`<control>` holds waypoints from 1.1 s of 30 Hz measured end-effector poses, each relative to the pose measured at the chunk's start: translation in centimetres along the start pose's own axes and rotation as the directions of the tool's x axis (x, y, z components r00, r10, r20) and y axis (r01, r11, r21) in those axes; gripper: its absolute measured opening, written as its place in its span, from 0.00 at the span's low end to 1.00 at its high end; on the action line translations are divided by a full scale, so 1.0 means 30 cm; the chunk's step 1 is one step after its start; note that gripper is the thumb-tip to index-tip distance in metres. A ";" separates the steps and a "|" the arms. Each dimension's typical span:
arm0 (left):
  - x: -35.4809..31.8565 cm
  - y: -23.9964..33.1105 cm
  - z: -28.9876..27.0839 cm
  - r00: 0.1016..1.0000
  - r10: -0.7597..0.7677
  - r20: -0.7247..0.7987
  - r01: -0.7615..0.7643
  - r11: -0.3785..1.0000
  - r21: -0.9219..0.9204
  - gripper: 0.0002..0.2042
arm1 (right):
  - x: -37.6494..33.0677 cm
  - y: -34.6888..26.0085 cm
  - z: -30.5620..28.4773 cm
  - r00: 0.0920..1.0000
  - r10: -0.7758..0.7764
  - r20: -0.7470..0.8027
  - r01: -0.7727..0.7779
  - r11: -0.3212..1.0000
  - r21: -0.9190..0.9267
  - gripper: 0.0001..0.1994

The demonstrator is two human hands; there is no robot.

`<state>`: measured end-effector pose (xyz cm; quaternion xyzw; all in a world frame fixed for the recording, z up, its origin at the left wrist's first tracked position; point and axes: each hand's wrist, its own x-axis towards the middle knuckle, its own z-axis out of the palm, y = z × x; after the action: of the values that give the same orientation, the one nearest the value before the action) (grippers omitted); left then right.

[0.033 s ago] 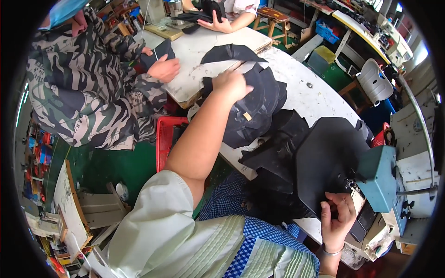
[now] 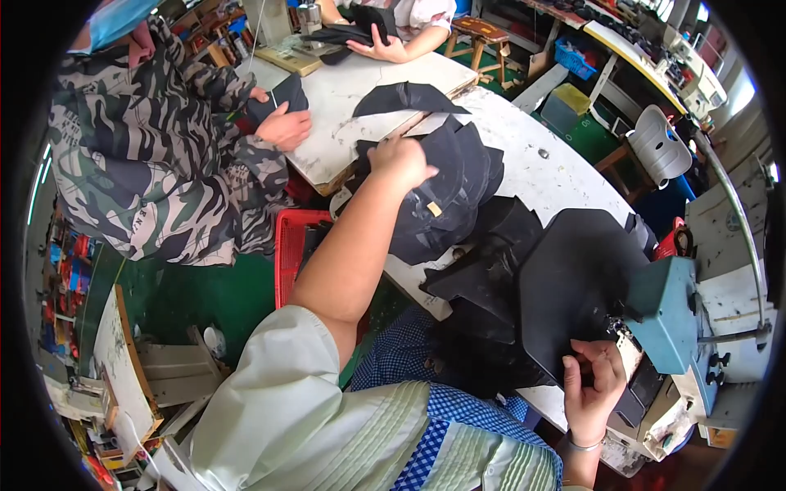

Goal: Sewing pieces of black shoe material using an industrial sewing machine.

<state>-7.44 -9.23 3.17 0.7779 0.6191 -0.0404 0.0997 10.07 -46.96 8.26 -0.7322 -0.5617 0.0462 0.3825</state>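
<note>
My left hand reaches out over a pile of black cut pieces on the white table. Its thumb points right, and the other fingers are turned down and hidden, so its grip does not show. A small yellowish tag lies on the pile. My right hand has curled fingers at the lower edge of a broad, smooth black panel, pinching that edge. The panel extends up to the blue-green head of a sewing machine. More black pieces lie bunched left of the panel.
A curved black piece lies beyond the pile on the white table. At left, a person in a camouflage jacket holds a dark piece; another person's hand holds black pieces. A red basket stands below the table edge.
The whole view has shifted very slightly. My left hand is a touch further left over the pile, its fingers lower; my right hand stays at the panel's edge.
</note>
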 end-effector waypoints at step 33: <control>0.295 -0.683 0.260 0.876 -0.257 -0.408 -0.121 0.701 -0.702 0.17 | 0.085 -0.154 0.060 0.926 -0.334 0.174 0.370 0.897 -0.243 0.17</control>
<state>-24.84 2.00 -8.25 0.6394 0.6202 0.3897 0.2340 6.47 -43.49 10.75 -0.6592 -0.7093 -0.0544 0.2437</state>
